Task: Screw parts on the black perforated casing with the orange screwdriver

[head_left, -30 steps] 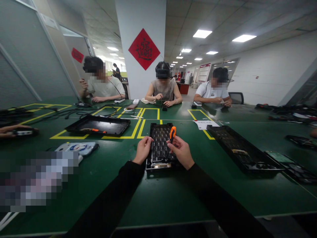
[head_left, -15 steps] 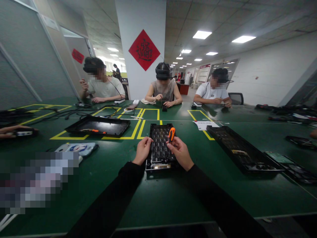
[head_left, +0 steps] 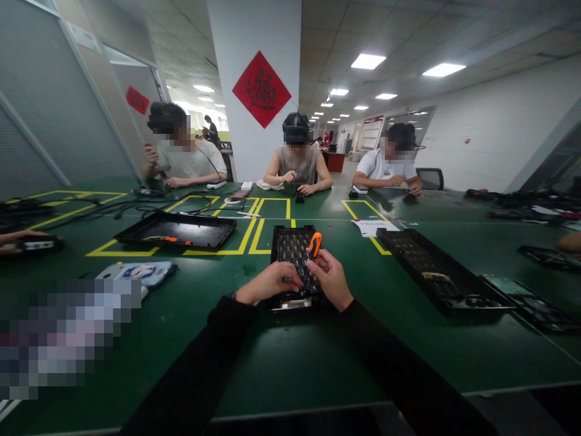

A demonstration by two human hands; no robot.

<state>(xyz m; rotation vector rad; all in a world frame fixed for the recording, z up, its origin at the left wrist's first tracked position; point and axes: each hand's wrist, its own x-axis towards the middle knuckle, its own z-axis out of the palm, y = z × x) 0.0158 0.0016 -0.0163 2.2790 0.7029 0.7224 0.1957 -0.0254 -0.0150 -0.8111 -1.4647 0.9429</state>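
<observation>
A black device housing [head_left: 288, 243] with a bumpy inner panel lies on the green table straight ahead of me. My right hand [head_left: 334, 280] is closed around a screwdriver [head_left: 316, 243] with an orange and black handle, its handle end leaning up and its tip low over the housing. My left hand [head_left: 269, 283] reaches across the near part of the housing, with fingers pinched together close to the screwdriver's tip. Whatever those fingers hold, if anything, is too small to make out. A pale strip-shaped part [head_left: 296, 304] shows at the housing's near end.
To the left lie a wide black tray [head_left: 200, 230] with orange-handled tools and a phone in a patterned case [head_left: 140, 272]. On the right sit a long black housing [head_left: 445, 272], a green circuit board [head_left: 511, 284] and a white paper [head_left: 374, 227]. Several people work around the table.
My left hand has moved right, from the housing's left edge to over its near part beside the screwdriver tip. My right hand still holds the screwdriver in nearly the same place.
</observation>
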